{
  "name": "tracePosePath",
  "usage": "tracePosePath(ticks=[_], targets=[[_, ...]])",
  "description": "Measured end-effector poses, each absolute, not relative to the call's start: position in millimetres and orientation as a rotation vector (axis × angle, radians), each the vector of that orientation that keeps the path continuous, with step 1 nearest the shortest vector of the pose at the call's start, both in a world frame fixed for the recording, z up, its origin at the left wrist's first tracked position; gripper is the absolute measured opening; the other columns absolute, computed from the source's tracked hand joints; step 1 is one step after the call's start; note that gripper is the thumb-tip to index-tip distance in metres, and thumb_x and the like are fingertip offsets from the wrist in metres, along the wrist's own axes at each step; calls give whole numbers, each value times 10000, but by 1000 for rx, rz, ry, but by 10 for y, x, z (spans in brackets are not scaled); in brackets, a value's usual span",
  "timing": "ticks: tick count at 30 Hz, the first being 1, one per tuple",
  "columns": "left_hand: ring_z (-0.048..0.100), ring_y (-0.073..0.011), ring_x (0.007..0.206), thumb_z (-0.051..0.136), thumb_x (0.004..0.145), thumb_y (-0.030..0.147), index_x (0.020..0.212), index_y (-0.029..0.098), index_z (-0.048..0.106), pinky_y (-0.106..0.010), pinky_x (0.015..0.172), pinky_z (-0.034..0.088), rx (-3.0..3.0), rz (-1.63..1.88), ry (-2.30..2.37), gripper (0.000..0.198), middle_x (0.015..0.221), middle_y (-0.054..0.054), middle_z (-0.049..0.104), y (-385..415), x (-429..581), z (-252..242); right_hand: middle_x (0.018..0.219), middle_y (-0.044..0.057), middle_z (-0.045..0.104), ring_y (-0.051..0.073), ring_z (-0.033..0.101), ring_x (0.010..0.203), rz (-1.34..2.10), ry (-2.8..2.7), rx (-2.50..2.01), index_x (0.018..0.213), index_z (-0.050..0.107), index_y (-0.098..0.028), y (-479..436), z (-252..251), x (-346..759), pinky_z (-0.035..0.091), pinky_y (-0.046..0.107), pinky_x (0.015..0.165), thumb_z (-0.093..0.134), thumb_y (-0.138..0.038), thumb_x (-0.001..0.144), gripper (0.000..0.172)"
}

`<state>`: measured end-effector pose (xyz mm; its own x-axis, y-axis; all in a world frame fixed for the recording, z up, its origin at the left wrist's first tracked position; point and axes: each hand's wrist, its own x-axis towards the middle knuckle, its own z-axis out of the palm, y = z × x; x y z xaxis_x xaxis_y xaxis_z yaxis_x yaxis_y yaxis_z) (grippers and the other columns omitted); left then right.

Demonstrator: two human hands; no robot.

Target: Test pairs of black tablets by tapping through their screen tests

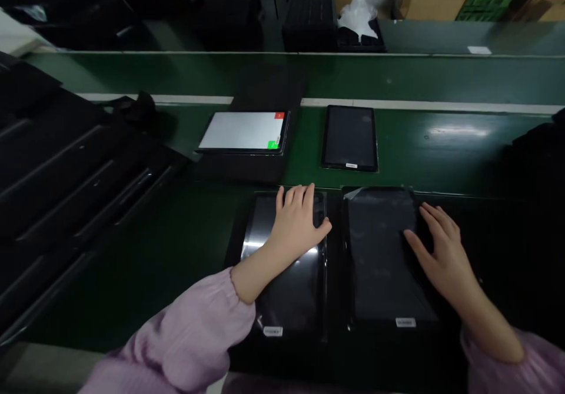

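Observation:
Two dark tablets lie side by side in front of me on a black mat. My left hand (296, 217) rests flat on the top of the left tablet (289, 291), fingers stretched out and close together. My right hand (436, 247) lies on the right edge of the right tablet (379, 259), fingers spread and open; this tablet has a dull film with a lifted corner at its top left. Each tablet has a small white label near its bottom edge. My sleeves are lilac.
On the green belt (441, 141) beyond lie a third dark tablet (350, 138) and a lit tablet (243, 131) with a white screen, on a black block. Black trays (66, 170) are stacked at the left. Cardboard boxes and a plastic bag (358, 14) stand at the back.

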<state>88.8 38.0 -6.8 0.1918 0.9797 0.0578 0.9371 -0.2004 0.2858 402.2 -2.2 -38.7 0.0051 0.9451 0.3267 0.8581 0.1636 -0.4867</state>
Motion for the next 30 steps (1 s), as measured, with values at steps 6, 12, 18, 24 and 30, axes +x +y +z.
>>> tracePosePath(ticks=[6, 12, 18, 24, 30], targets=[[665, -383, 1271, 516, 933, 310, 1448, 27, 597, -649, 1233, 371, 2236, 312, 1829, 593, 1321, -229, 747, 474, 940, -41, 1432, 178, 673, 409, 526, 1470, 149, -1712, -1843, 1348, 675, -209, -200, -322, 3803, 500, 665, 1142, 506, -752, 1000, 666], [660, -351, 1276, 539, 920, 320, 1535, 61, 504, -607, 1224, 389, 2289, 285, 1611, 668, 1355, -194, 733, 496, 827, 12, 1399, 171, 692, 448, 546, 1454, 301, -1560, -2031, 1144, 696, -223, -167, -114, 3744, 554, 667, 1047, 590, -834, 899, 667], [655, -360, 1264, 498, 941, 288, 1526, 7, 498, -629, 1221, 382, 2267, 198, 1558, 648, 1384, -224, 710, 486, 830, 98, 1388, 149, 695, 471, 547, 1439, 311, -1450, -2164, 1094, 699, -251, -199, -20, 3683, 503, 685, 1060, 601, -864, 860, 663], [581, -390, 1405, 497, 949, 292, 1582, 35, 457, -678, 1276, 290, 2195, 48, 1500, 684, 1534, -245, 630, 547, 831, 184, 1385, 133, 696, 458, 556, 1430, 291, -1444, -2161, 1072, 702, -279, -183, -26, 3698, 477, 682, 1099, 655, -756, 903, 508], [446, -397, 1557, 509, 1015, 474, 1664, 31, 326, -692, 1330, 140, 2017, 30, 1412, 806, 1641, -250, 528, 662, 806, 239, 1358, 106, 718, 463, 525, 1466, 344, -1477, -2081, 967, 721, -308, -104, 3, 3703, 480, 709, 1122, 674, -727, 896, 428]])
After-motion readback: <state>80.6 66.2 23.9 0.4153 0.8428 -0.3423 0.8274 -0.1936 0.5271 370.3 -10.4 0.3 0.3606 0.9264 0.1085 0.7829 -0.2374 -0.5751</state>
